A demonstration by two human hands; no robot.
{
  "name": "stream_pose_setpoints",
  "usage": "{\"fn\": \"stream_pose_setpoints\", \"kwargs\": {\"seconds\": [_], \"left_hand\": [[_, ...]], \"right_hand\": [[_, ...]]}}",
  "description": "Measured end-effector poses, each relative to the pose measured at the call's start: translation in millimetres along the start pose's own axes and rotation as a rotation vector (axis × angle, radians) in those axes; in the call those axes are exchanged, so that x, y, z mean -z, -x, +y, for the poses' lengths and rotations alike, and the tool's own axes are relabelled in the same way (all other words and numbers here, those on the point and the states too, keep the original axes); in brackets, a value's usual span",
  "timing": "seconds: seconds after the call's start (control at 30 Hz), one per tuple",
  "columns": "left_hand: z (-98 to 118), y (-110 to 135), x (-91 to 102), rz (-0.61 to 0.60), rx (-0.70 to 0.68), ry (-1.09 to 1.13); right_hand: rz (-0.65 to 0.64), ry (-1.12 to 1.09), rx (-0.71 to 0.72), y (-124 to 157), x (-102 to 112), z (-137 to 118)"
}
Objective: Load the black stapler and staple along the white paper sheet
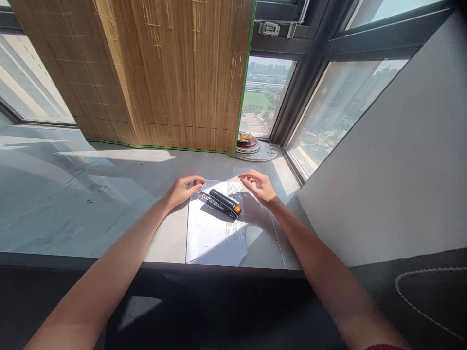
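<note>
A sheet of white paper (204,238) with printed or written lines on its right side lies on the ledge. On the paper rest a black flashlight-like cylinder (223,198) with an orange patch near one end, and beside it a slim black tool (219,207) with a metallic tip; its kind is unclear. My left hand (185,188) is by the paper's upper left corner, fingers bent and apart, holding nothing visible. Near the upper right corner is my right hand (259,185), its fingers loosely curved and apart. Neither hand touches the two black objects.
A bamboo blind (164,73) with green edging hangs behind the ledge (120,194). Stacked plates (248,146) stand in the far corner by the window frame. To the right is a slanted white wall (394,160). The ledge's dark front edge runs below the paper.
</note>
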State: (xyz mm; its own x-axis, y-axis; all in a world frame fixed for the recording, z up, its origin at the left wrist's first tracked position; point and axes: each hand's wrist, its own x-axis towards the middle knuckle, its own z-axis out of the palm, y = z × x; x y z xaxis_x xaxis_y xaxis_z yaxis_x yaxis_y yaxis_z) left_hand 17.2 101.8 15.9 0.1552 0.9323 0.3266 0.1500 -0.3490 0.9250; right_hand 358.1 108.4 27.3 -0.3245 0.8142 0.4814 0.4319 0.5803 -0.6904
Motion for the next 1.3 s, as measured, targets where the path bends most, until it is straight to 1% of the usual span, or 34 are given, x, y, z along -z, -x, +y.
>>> {"fn": "stream_pose_setpoints", "kwargs": {"seconds": [0.07,0.13,0.2,0.23,0.33,0.43,0.53,0.77,0.87,0.97,1.03,1.1,1.3], "left_hand": [[1.3,2.2,2.9,-0.055,-0.028,-0.073],[3.2,4.1,3.9,-0.112,-0.041,-0.074],[5.4,5.2,2.9,-0.165,-0.037,-0.025],[6.4,5.5,1.9,-0.19,-0.034,-0.004],[9.4,5.1,-1.2,-0.267,-0.036,-0.015],[13.1,4.6,-3.5,-0.312,-0.09,-0.08],[16.7,5.1,-5.2,-0.317,-0.146,-0.131],[18.0,6.7,-6.9,-0.313,-0.164,-0.181],[20.9,6.9,-8.0,-0.309,-0.131,-0.136],[24.4,7.5,-9.3,-0.309,-0.108,-0.119],[25.1,8.0,-9.5,-0.321,-0.154,-0.16],[24.2,8.2,-9.1,-0.334,-0.229,-0.211],[17.6,6.8,-5.0,-0.395,-0.438,-0.334]], "right_hand": [[-0.197,-0.025,0.064,5.6,-10.1,-17.0],[-0.337,0.005,0.076,10.5,-22.9,-28.0],[-0.411,0.054,0.077,13.6,-33.9,-33.5],[-0.425,0.077,0.084,14.4,-37.5,-34.8],[-0.407,0.139,0.105,14.5,-40.5,-35.1],[-0.369,0.151,0.104,13.5,-37.5,-33.2],[-0.357,0.124,0.102,13.4,-36.1,-30.5],[-0.36,0.101,0.079,12.5,-35.9,-29.6],[-0.36,0.099,0.067,12.1,-35.1,-30.3],[-0.349,0.105,0.089,12.6,-35.5,-27.9],[-0.338,0.112,0.106,12.9,-36.0,-25.1],[-0.333,0.119,0.118,13.0,-35.8,-22.3],[-0.394,0.136,0.152,11.4,-33.9,-18.2]]}}
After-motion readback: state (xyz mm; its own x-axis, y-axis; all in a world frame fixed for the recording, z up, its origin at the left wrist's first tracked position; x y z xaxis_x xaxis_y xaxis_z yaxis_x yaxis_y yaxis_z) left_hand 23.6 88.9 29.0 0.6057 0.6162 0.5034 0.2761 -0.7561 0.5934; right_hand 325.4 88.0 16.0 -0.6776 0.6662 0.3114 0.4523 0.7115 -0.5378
